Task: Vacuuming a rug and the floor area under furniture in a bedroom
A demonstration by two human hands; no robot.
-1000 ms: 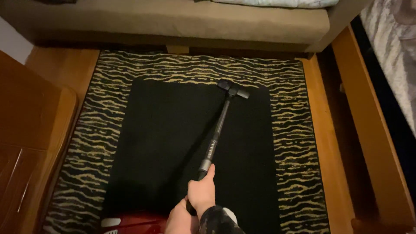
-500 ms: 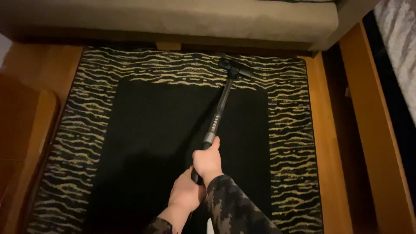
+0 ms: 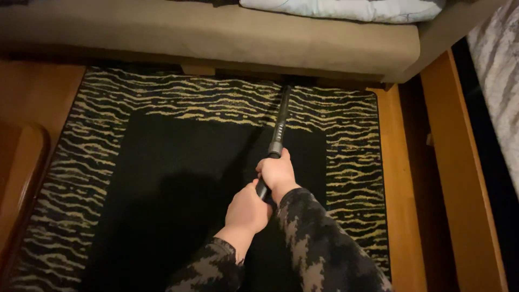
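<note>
Far left of the grip: one rounded edge of wooden furniture (image 3: 24,167), smooth, reddish brown. Between it and the grip, one rectangular rug (image 3: 135,178): flat pile, plain black centre, border of wavy tan-and-black stripes, lying on a polished wooden floor (image 3: 38,92).

At the grip: two hands, both sleeves in a dark mottled camouflage print. Left hand (image 3: 247,208) is clenched around the lower end of one vacuum wand (image 3: 280,121); right hand (image 3: 277,172) is wrapped around it just above, nearly touching the left. The wand is a slim black tube with one grey collar just ahead of the right hand. It runs up and away from the grip, across the striped border; its far end is hidden under one beige upholstered sofa (image 3: 216,32).

Right of the grip: one long wooden rail (image 3: 459,178).
</note>
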